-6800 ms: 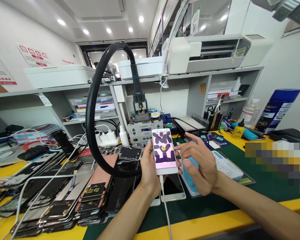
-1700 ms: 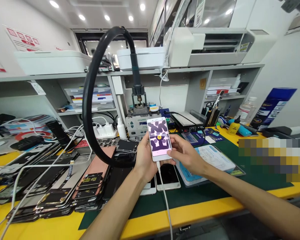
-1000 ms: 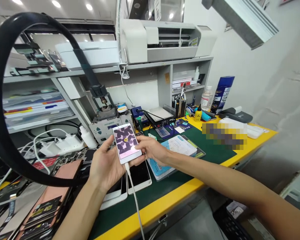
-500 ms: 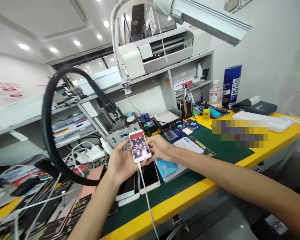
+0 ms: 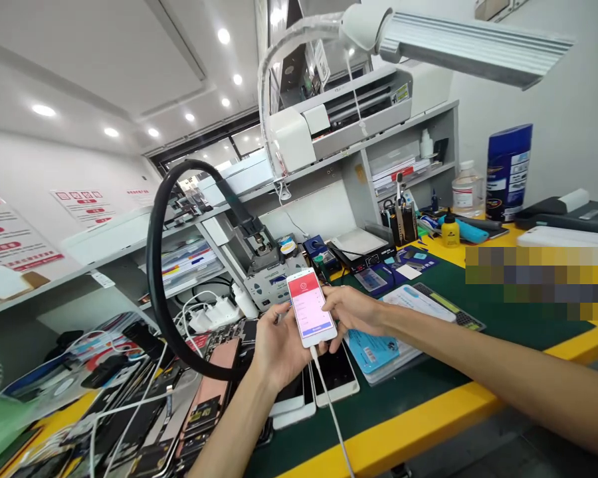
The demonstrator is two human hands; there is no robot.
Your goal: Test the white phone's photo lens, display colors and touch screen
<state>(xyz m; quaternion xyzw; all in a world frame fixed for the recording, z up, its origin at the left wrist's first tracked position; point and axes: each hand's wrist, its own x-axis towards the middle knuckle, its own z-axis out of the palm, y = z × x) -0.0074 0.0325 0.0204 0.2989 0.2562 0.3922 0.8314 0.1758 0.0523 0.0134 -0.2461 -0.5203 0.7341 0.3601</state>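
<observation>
While left hand holds phone, right hand touching

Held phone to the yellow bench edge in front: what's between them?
Head view: below the held phone, its white cable crosses white phones lying flat on the green mat, then bare mat up to the yellow bench edge.

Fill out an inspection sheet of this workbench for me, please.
Surface: dark green mat on a yellow-edged bench.
Job's things: white smartphone, red-and-white screen lit, held above the mat.
Clutter: heap of dismantled dark phone screens at left; white phones flat under the hands.
Hands: left hand grips the smartphone's left side; right hand touches its right edge.
Cables: white cable plugged into the smartphone's bottom; black hose loop behind.
Surroundings: grey shelving, white desk lamp overhead, blue can at right.
</observation>
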